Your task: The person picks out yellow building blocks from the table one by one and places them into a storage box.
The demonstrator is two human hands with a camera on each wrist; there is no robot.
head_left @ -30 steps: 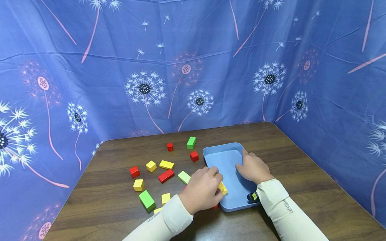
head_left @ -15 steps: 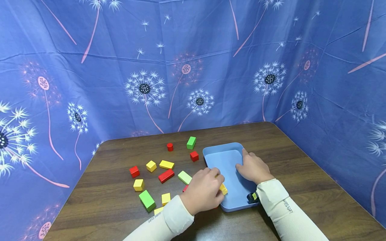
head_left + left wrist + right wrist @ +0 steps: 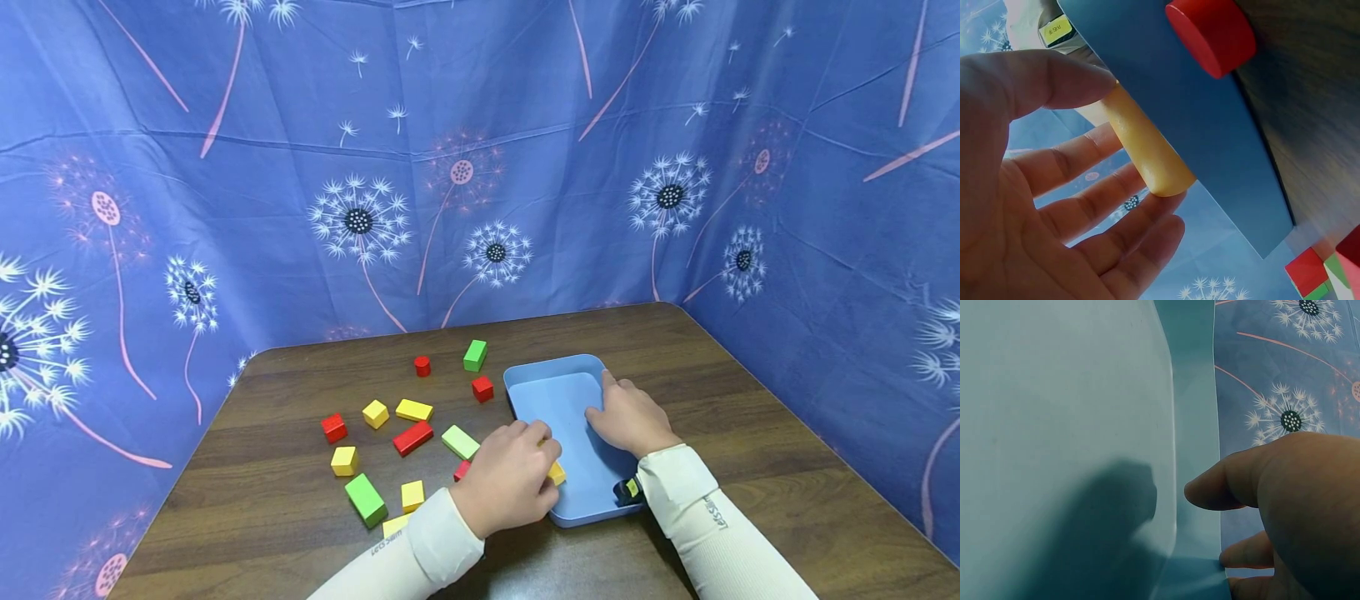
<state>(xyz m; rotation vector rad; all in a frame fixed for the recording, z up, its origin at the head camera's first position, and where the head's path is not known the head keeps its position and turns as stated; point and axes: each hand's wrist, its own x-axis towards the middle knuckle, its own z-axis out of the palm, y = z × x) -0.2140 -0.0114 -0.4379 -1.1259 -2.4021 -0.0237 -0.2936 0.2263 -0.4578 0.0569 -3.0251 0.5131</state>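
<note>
My left hand (image 3: 510, 475) is over the left wall of a shallow blue tray (image 3: 558, 400). It pinches a yellow block (image 3: 1147, 144) between thumb and fingertips; one side of the block looks rounded in the left wrist view. In the head view the hand covers most of that block, and only one end shows inside the tray's left edge. At the tray's right side, my right hand (image 3: 633, 417) grips the rim, thumb inside and the other fingers outside. Just outside the left wall lies a red cylinder (image 3: 1213, 37), hidden by the left hand in the head view.
Loose blocks are scattered left of the tray, among them a green block (image 3: 366, 500), a red block (image 3: 413, 437) and a light green block (image 3: 460, 442). A small red cylinder (image 3: 422, 367) sits farther back. Patterned blue cloth (image 3: 480, 167) hangs behind the wooden table (image 3: 750, 467).
My left hand has shifted slightly right and covers more of the yellow block. A red block beside the left wrist shows more than before. The right hand keeps its place on the tray.
</note>
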